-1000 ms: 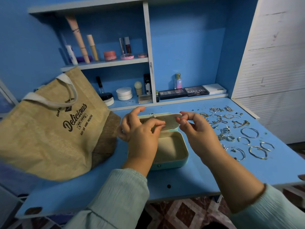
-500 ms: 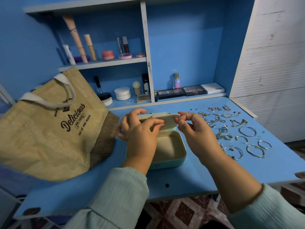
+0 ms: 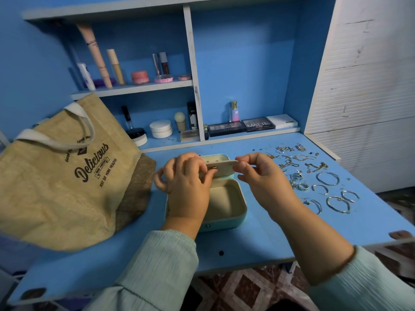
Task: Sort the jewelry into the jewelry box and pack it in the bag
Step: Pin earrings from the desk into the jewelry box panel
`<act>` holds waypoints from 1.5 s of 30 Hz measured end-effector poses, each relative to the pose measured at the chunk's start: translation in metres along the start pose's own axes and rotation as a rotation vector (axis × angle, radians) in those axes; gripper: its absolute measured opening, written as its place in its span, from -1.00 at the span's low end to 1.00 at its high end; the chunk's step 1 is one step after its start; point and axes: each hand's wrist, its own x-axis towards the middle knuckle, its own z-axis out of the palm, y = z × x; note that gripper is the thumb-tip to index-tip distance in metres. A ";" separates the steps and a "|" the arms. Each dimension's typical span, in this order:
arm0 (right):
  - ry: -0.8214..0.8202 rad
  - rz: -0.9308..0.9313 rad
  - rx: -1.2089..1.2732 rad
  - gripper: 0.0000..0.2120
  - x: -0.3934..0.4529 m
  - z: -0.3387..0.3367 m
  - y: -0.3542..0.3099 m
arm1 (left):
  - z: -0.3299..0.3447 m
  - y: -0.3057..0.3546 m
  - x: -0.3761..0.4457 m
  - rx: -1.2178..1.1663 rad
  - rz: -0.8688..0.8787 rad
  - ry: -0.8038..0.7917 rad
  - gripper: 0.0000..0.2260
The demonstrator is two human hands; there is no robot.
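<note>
While both hands pinch the beige insert (image 3: 221, 166) above the open jewelry box (image 3: 224, 204) on the desk (image 3: 258, 239) — left hand (image 3: 187, 176) grip w/ a small gold piece (image 3: 213, 168), right hand (image 3: 258, 173) at its end — a slip could drop that piece or tip the insert.

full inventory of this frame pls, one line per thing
jewelry box: 1, mint outside, beige inside, open, desk centre
insert panel: 1, beige, held over the box's back edge, small gold piece on it
loose jewelry: many pieces, silver and gold, hoops, rings, chains, desk right of the box
bag: 1, tan jute, white handles, "Delicious" print, desk left
desk: 1, blue
upper shelf cosmetics: several tubes and pink jars
lower shelf cosmetics: palettes, white jars, perfume bottle
left hand: pinches the panel's left side
right hand: pinches the panel's right end
</note>
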 end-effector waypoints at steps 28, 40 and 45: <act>-0.232 -0.123 -0.468 -0.85 0.011 0.012 -0.013 | -0.016 -0.007 -0.036 0.043 0.059 -0.121 -0.80; -0.276 0.018 -0.416 -0.88 0.009 0.015 -0.008 | -0.017 -0.006 -0.038 0.019 0.076 -0.075 -0.87; -0.262 0.061 -0.389 -0.87 0.007 0.018 -0.007 | -0.017 -0.006 -0.039 0.019 0.081 -0.071 -0.87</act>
